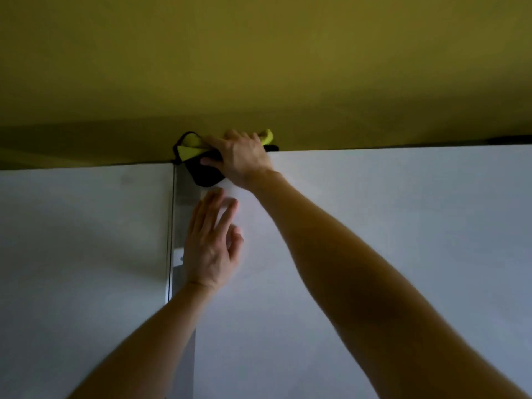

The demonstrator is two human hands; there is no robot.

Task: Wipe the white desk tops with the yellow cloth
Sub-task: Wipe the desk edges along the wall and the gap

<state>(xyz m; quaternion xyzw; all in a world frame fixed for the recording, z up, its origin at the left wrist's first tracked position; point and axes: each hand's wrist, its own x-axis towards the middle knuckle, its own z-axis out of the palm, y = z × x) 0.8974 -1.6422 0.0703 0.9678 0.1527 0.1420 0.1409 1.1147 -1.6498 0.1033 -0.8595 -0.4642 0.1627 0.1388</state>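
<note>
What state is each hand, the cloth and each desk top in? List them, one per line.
Yellow cloth: bunched, at far corner of right desk top.
Right hand: grips yellow cloth.
Left hand: open, flat on right desk top.
Left desk top: touched by neither hand.

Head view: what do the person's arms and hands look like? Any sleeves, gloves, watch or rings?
Both are bare. The left forearm and right forearm show no sleeve down to the frame's edge. The left hand and right hand wear no gloves; no watch or bracelet shows at either wrist. No rings are apparent, though the picture is soft.
</note>
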